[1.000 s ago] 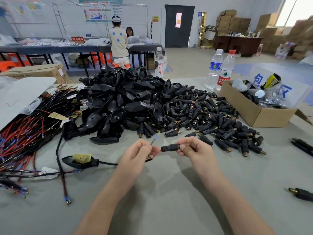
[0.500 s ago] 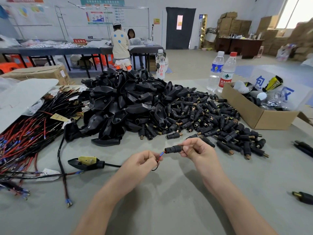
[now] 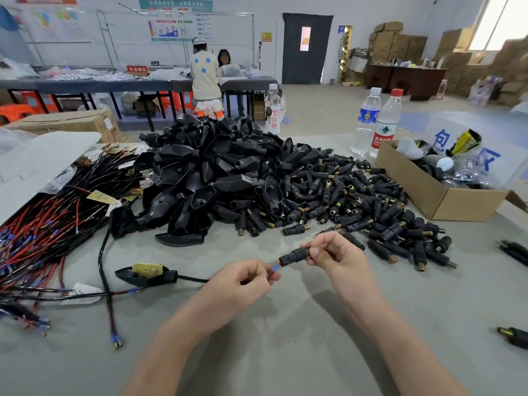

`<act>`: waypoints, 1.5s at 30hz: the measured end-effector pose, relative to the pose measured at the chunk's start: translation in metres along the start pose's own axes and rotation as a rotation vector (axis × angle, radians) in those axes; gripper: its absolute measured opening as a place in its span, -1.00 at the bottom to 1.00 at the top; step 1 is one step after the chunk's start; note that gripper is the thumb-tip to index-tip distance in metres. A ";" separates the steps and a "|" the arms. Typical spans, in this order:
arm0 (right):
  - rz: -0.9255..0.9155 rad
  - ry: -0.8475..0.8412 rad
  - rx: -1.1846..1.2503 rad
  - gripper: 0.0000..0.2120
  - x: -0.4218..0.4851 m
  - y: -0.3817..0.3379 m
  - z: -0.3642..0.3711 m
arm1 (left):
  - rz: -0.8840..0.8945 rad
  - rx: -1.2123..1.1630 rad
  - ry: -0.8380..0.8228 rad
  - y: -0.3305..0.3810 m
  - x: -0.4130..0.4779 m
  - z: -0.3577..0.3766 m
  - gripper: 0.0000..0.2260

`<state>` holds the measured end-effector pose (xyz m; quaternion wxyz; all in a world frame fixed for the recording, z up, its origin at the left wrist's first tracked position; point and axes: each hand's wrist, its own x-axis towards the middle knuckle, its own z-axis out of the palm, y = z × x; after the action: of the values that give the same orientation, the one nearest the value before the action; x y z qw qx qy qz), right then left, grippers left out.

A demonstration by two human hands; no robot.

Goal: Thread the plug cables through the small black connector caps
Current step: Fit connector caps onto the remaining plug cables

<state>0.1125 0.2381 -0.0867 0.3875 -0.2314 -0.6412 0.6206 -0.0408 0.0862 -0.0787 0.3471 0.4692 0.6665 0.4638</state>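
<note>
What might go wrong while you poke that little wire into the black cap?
The blue wire tip, pinched by the left hand, sits at the mouth of the cap and might bend or snag instead of sliding in. The right hand grips only the cap's far end, so it may slip and drop among the loose caps.

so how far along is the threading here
Early. No finished, capped cable is visible. In hand: the right hand holds one connector cap while the left hand pinches the blue-tipped wire at its mouth. Still to do: the big cap pile and the cable bundle.
</note>
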 end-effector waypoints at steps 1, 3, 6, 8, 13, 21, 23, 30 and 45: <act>0.003 -0.009 0.005 -0.74 0.000 0.000 0.000 | 0.005 0.004 -0.007 0.001 -0.001 0.000 -0.87; 0.027 -0.029 0.038 -0.77 0.001 0.002 -0.001 | 0.021 0.009 -0.017 0.003 -0.003 -0.001 -0.87; 0.074 -0.033 0.115 -0.83 0.002 0.004 -0.001 | 0.046 0.011 0.057 0.005 -0.004 0.001 -0.88; 0.084 -0.012 0.136 -0.83 0.003 0.005 -0.002 | 0.089 0.020 0.200 0.005 -0.003 0.005 -0.89; 0.145 0.000 0.244 -0.84 0.004 0.003 0.000 | 0.135 -0.014 0.281 0.005 0.000 0.008 -0.79; 0.243 0.011 0.446 -0.87 0.000 0.003 0.007 | 0.213 0.013 0.349 0.005 0.002 0.021 -0.92; 0.262 0.044 0.488 -0.87 0.001 0.001 0.007 | 0.233 -0.017 0.397 0.003 0.003 0.021 -0.94; 0.277 0.067 0.520 -0.88 -0.002 -0.002 0.013 | 0.288 0.087 0.504 -0.004 0.006 0.023 -0.99; 0.223 0.105 0.517 -0.87 -0.007 -0.006 0.018 | 0.253 0.336 0.512 -0.013 0.008 0.018 -0.95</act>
<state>0.1038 0.2215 -0.0805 0.3957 -0.2258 -0.4112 0.7895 -0.0310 0.0976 -0.0968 0.0259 0.4671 0.7358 0.4897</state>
